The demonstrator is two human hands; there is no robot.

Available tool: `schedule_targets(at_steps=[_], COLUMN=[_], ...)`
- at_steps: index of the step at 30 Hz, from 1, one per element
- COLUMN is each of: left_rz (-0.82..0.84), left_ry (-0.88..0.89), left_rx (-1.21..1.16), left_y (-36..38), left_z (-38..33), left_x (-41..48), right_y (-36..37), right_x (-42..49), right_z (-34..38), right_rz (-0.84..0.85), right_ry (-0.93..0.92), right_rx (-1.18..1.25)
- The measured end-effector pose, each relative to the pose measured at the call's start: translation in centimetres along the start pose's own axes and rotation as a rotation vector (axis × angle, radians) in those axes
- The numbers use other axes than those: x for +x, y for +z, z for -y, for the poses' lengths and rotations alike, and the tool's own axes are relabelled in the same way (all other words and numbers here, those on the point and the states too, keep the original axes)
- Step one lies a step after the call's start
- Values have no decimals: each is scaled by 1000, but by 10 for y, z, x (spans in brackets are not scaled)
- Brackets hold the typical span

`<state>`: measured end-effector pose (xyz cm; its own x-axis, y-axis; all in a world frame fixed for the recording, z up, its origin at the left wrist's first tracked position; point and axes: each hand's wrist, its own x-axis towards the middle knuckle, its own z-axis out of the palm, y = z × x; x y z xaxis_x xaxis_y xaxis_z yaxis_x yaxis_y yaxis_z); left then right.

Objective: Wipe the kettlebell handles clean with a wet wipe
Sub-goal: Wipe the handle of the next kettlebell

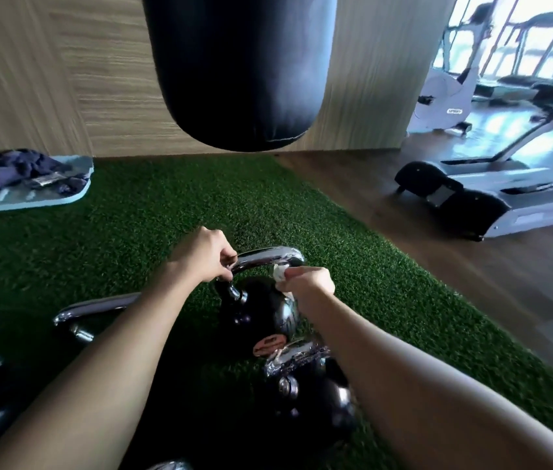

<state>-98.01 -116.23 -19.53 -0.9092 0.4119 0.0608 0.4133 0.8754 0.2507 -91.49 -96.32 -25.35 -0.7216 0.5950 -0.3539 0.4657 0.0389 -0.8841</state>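
Pinching the crumpled white wet wipe (280,273) in our right hand (312,283), we press it to the right bend of the chrome handle (268,255), while our left hand (209,254) curls round its left bend. The glossy black kettlebell (261,313) stands mid-frame on green turf (166,205), with a second kettlebell (309,391) just below it in the frame.

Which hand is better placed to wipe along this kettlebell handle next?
The right hand: it pinches the wet wipe against the right bend of the chrome handle, while the left hand grips its left side.
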Motion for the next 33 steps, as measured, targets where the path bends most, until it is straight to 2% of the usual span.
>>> schedule_targets(at_steps=[2, 5, 7, 11, 14, 17, 20, 24, 26, 33], left_rz=[-63, -149, -205, -266, -326, -304, -285, -279, -287, -264], left_ry=[-29, -72, -61, -57, -52, -10, 20, 51, 78, 127], left_rx=[-103, -225, -271, -281, -334, -290, -263, -252, -231, -203], left_y=[11, 37, 45, 51, 58, 54, 48, 53, 54, 52], left_z=[9, 16, 16, 9, -2, -19, -35, -51, -58, -77], left_x=[-12, -28, -31, -26, -19, -6, 12, 31, 36, 46], right_y=[-22, -47, -56, -58, -53, -52, -59, -71, -71, -66], right_x=[14, 38, 48, 59, 62, 63, 79, 105, 112, 122], right_z=[-1, -12, -19, -25, -19, -18, -29, -53, -61, -67], right_rz=[73, 235, 285, 266, 147, 12, -58, -148, -163, -188], right_ry=[-229, -508, -675, -858, -1098, -1302, -1317, -1188, -1114, -1041], right_rx=[-250, -333, -414, -523, -585, -601, -612, -567, -547, -521])
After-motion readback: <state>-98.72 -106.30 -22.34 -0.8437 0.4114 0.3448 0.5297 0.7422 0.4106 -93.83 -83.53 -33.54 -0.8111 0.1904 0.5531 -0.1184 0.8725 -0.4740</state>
